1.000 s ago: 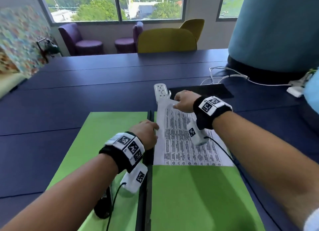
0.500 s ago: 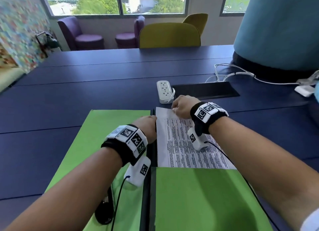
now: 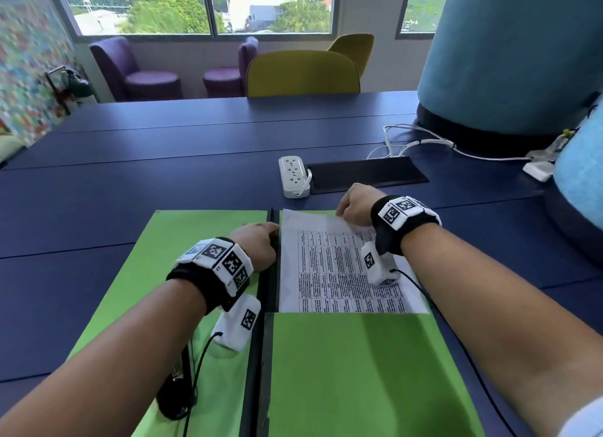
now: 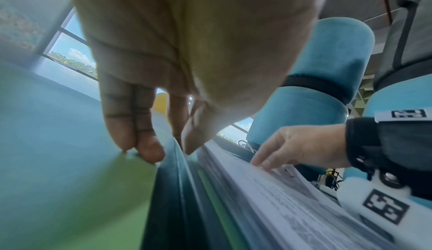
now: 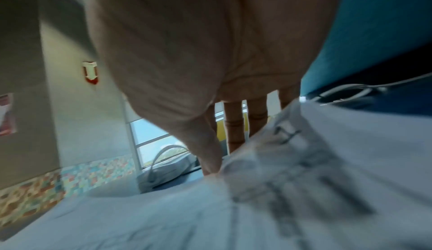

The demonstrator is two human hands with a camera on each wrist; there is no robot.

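Observation:
A green folder [image 3: 182, 240] lies open on the blue table [image 3: 98, 191], with a dark spine [image 3: 261, 355] down its middle. A printed sheet [image 3: 326, 273] sits on the right half, its lower part tucked behind the green pocket [image 3: 359, 371]. My left hand [image 3: 257, 244] is at the spine's upper end. In the left wrist view its fingertips [image 4: 149, 152] touch the left cover, the thumb beside the spine ridge. My right hand [image 3: 354, 205] rests on the sheet's top edge, fingers straight on the paper [image 4: 280, 189]. In the right wrist view the thumb [image 5: 210, 161] touches the sheet's [image 5: 327, 161] edge.
A white power strip [image 3: 292, 175] and a black inset panel [image 3: 365, 174] lie just beyond the folder. White cables [image 3: 424, 142] and a charger [image 3: 538, 170] are at the right by a teal pillar [image 3: 509, 61]. A black object [image 3: 173, 400] lies on the folder's near left.
The sheet has slid toward me into the pocket; its top edge, earlier over the power strip, now lines up with the folder's top. Both hands came back with it.

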